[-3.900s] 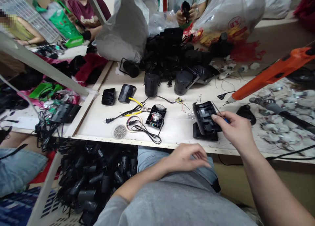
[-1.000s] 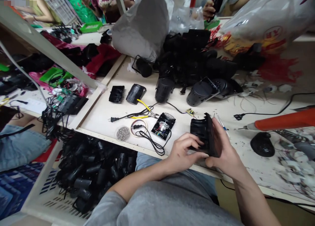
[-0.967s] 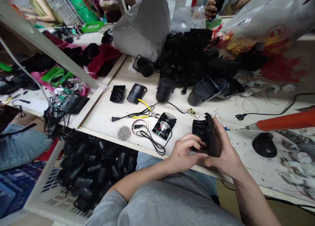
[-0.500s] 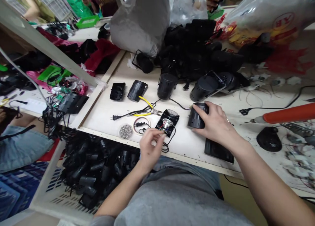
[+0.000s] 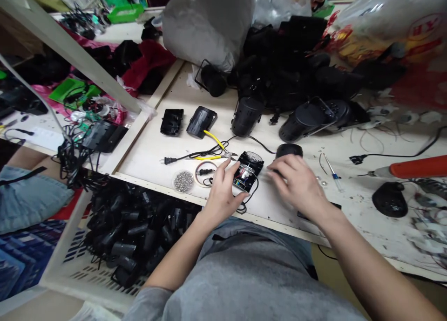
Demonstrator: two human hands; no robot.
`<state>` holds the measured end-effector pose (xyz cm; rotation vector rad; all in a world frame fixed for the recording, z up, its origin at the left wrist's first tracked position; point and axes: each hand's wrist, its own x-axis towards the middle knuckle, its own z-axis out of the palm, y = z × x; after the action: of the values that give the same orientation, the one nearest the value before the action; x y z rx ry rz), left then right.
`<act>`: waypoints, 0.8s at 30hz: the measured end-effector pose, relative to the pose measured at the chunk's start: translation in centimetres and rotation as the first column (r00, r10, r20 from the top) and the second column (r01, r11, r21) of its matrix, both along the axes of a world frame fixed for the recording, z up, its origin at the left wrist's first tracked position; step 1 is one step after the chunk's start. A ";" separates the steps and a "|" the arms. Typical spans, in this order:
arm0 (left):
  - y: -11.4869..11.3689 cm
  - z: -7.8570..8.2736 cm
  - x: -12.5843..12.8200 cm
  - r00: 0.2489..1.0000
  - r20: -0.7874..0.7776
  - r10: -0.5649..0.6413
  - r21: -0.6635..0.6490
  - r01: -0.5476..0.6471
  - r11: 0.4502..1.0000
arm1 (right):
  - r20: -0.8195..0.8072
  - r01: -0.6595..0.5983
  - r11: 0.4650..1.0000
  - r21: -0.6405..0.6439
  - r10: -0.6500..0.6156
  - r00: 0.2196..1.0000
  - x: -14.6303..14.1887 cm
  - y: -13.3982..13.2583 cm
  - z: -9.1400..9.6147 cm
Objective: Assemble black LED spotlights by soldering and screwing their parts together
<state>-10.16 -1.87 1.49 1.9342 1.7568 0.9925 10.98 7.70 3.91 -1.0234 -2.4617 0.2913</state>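
The left hand [image 5: 222, 193] is open, fingers spread and slightly curved, with the fingertips and thumb at the near left edge of a flat black casing [image 5: 247, 172]. The casing lies on the worktop [image 5: 181, 90] with a round speaker-like part and small electronics showing, and a thin black cord loops off its near corner. The right hand [image 5: 293, 183] is blurred, its fingers loosely apart and curled, and it lies against the near side of a black cylinder [image 5: 289, 149]; I cannot tell whether it grips it. The casing and the cylinder sit just apart, between the two hands.

Yellow-handled pliers [image 5: 213, 146] and a plug cord [image 5: 181, 159] lie to the left, beside a round dish of small metal beads [image 5: 183, 181]. A small screwdriver [image 5: 333, 179] and an orange soldering iron [image 5: 419, 166] lie to the right. Beyond stands a heap of black housings [image 5: 279, 64], with a grey plastic bag [image 5: 206, 23] behind. A white crate [image 5: 73, 265] of black cylinders sits below the worktop's edge.
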 end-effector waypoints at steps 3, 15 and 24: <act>0.3 -0.3 0.8 1.000 0.024 0.017 0.003 -0.017 1.000 | -0.091 -0.047 0.991 -0.123 0.036 0.995 -2.2 -1.1 -0.4; 0.2 -2.3 1.5 0.992 0.053 0.116 0.084 -0.121 0.989 | -0.016 0.032 0.982 -0.186 -0.035 0.999 -4.0 -1.2 -2.2; 0.2 -3.1 1.4 0.987 0.030 0.156 0.125 -0.158 0.979 | -0.002 0.015 0.987 -0.163 -0.015 1.000 -4.0 -1.2 -2.3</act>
<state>-8.77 -1.71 -1.66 1.8748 1.9015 1.2009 6.98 6.51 1.58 -1.1061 -2.4584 0.4960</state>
